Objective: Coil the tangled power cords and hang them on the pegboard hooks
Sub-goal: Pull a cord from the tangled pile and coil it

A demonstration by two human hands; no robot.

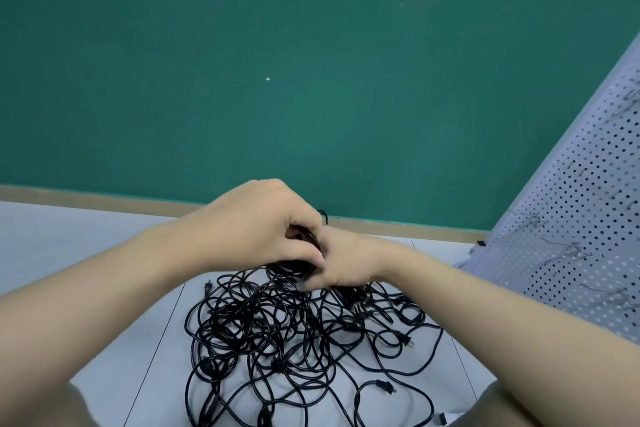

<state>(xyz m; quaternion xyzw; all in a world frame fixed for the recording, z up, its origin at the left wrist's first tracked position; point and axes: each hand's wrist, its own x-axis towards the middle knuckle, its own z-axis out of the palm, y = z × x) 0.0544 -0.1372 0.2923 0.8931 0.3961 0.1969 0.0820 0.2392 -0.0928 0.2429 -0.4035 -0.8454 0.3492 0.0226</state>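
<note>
A heap of tangled black power cords (294, 340) lies on the pale floor in front of me, with plugs showing at its right and lower edges. Above the far side of the heap, my left hand (263, 225) is closed over a small black coil of cord (298, 265). My right hand (346, 260) meets it from the right, fingers curled around the same coil and partly hidden by it. A white pegboard (581, 218) with metal hooks leans at the right; no cord hangs on the hooks I can see.
A green wall (311, 62) with a tan skirting strip rises just behind the heap. The floor (86, 236) is made of grey tiles. My knees show at both lower corners of the view.
</note>
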